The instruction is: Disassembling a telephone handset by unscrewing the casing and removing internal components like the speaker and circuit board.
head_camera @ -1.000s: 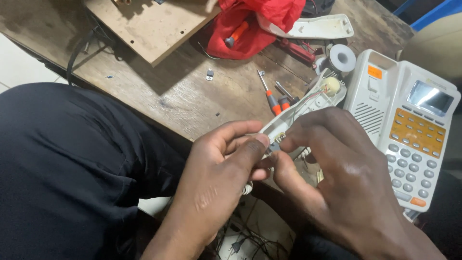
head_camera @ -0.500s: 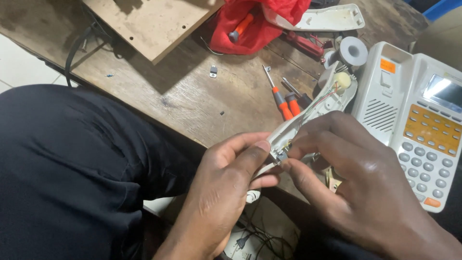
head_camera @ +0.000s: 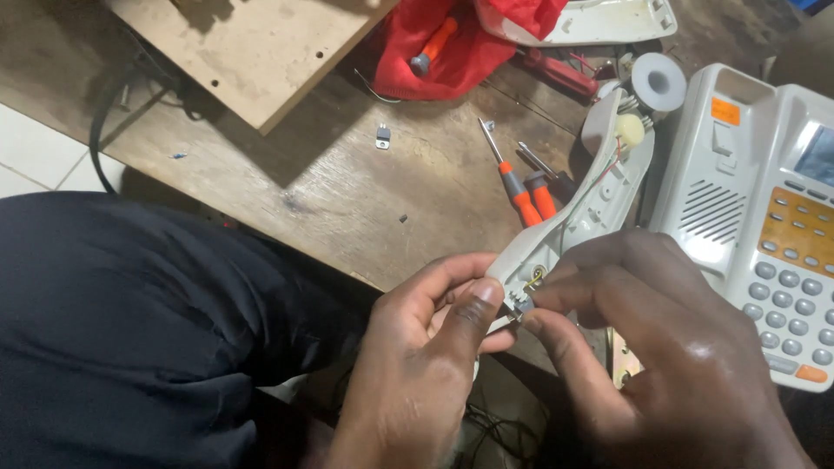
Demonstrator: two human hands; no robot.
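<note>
The opened telephone handset shell [head_camera: 580, 208] lies slanted above the wooden table [head_camera: 347, 182], its near end between my hands, its far end by the tape roll [head_camera: 658, 82]. My left hand [head_camera: 421, 356] pinches that near end, thumb on top. My right hand [head_camera: 660, 347] pinches a small part at the same end with thumb and forefinger. The grey desk telephone [head_camera: 756, 217] sits just beside it; two orange-handled screwdrivers [head_camera: 521, 187] lie alongside, a red cloth [head_camera: 452, 43] farther off.
</note>
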